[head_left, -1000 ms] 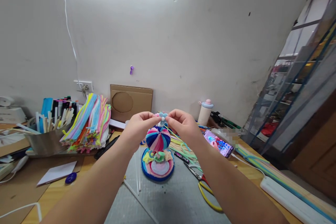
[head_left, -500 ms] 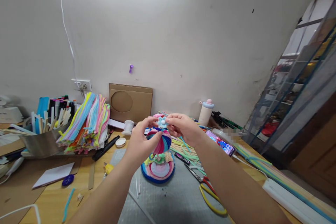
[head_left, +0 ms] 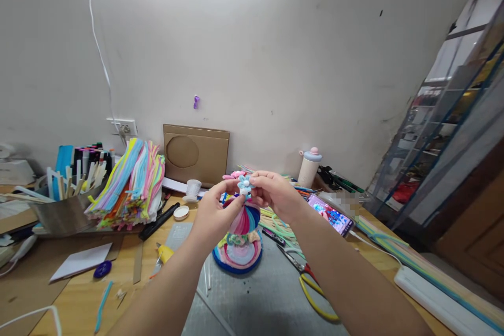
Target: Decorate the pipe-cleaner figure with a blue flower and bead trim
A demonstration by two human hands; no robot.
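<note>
Hands around blue flower.

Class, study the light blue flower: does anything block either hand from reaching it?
Nothing visible does. The right hand pinches the light blue flower at its edge, and the left hand has its fingertips right beside it.

Wooden worktop, grey mat at six o'clock, phone at three, white lid at ten, blue strip at eight.
</note>
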